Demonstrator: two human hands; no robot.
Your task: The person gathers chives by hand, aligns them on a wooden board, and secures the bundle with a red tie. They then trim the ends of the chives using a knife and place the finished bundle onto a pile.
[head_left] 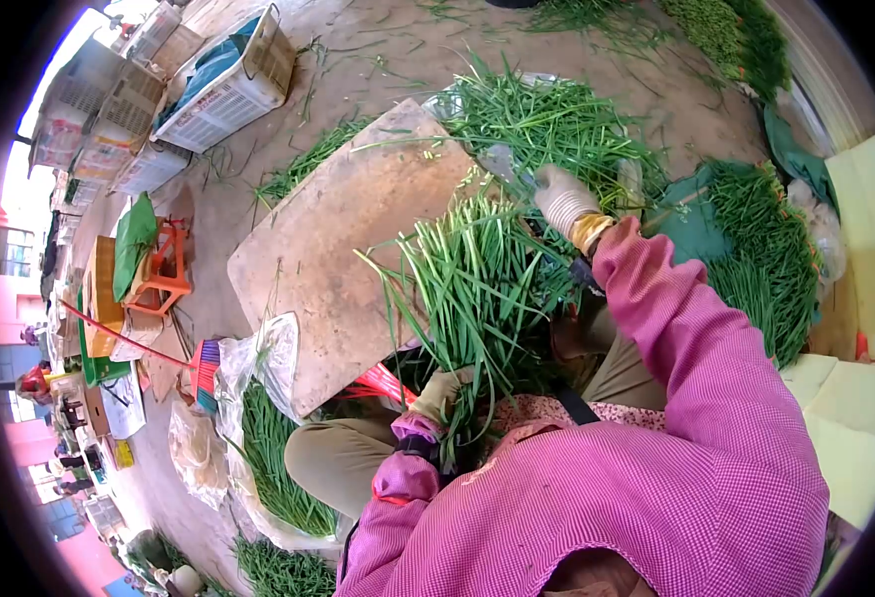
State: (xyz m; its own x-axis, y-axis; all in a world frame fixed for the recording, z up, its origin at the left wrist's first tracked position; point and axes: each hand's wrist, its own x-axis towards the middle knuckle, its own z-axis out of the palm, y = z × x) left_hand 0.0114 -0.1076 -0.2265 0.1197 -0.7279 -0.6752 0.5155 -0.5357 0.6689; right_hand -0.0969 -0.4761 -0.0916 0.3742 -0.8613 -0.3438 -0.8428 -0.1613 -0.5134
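My right hand (565,201), in a pale knit glove, is closed round a knife (498,162) whose wide grey blade lies over the far right edge of a worn wooden board (323,244). Under my gloved left hand (439,394) is a thick bunch of garlic chives (477,264), and its fingers are wrapped round the leafy lower part. The pale stem ends point away from me, over the board. Small cut stem pieces lie near the blade. Beyond the board is a large heap of loose chives (557,124). Red strips (381,384) show beside my left hand.
More chives lie in a plastic-lined pile (283,463) at my left and a stacked pile (761,259) at my right. An orange stool (166,269), a white crate (228,85) and a clear plastic bag (197,453) stand or lie to the left. Leaf scraps litter the floor.
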